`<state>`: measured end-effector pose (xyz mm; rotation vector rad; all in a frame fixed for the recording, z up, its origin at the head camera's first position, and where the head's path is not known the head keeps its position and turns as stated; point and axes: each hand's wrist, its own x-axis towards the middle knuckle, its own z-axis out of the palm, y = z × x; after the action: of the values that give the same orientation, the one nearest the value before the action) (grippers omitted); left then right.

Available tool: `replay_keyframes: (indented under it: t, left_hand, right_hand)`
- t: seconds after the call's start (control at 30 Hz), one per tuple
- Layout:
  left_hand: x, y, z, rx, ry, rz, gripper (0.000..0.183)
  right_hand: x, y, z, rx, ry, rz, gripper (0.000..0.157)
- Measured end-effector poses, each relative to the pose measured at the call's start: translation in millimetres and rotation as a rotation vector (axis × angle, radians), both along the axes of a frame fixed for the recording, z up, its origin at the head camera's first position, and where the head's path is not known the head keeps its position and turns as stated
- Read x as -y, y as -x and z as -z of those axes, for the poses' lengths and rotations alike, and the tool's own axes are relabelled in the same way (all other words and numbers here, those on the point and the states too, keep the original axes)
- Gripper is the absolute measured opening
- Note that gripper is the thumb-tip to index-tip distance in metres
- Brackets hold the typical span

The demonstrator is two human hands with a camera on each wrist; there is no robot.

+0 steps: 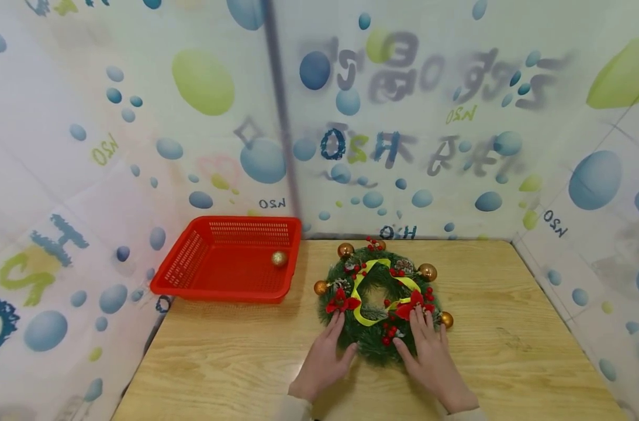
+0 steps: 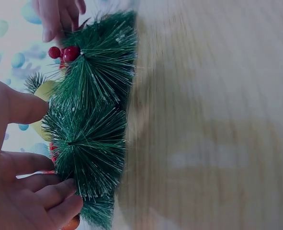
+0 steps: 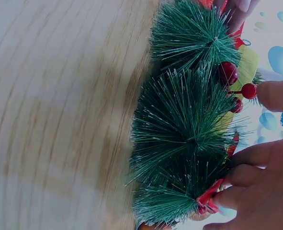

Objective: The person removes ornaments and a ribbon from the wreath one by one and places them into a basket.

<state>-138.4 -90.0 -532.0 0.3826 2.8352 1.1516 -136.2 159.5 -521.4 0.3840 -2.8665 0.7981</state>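
A green Christmas wreath [image 1: 370, 345] lies flat on the table, trimmed with a yellow ribbon [image 1: 358, 295], red berries [image 1: 390, 332], pinecones and several gold balls [image 1: 427, 272]. My left hand [image 1: 323, 358] rests on its near left side, fingertips by a red fabric flower [image 1: 342, 300]. On the near right side, my right hand [image 1: 434, 361] touches the wreath beside another red flower [image 1: 415, 299]. Both hands have fairly straight, relaxed fingers. The left wrist view shows pine needles [image 2: 91, 139] beside the spread left thumb and fingers; some right fingertips are hidden behind greenery in the right wrist view.
A red plastic basket [image 1: 219, 294] stands at the table's back left, with one glittery gold ball [image 1: 279, 258] inside. The wooden table [image 1: 508, 339] meets walls covered in a printed sheet [image 1: 435, 175] at the back and sides.
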Motion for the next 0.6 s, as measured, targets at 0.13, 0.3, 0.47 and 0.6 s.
replay_keyframes:
  t: [0.13, 0.3, 0.47, 0.6]
  left_hand:
    - [-1, -5.4, -0.6, -0.008, -0.021, 0.007, 0.073]
    - [-2, -11.9, -1.0, -0.027, -0.028, 0.01, 0.07]
    - [-5, -17.4, 0.4, -0.007, -0.038, 0.019, 0.07]
    - [-8, -20.4, 2.5, 0.0, -0.056, 0.021, 0.071]
  right_hand:
    - [-4, 1.4, -1.7, 0.032, 0.037, -0.001, 0.073]
    - [-7, 3.0, -5.4, 0.043, 0.052, -0.004, 0.07]
    - [-9, 4.3, -7.6, 0.049, 0.049, -0.001, 0.071]
    - [-11, 5.7, -7.3, 0.065, 0.07, 0.001, 0.072]
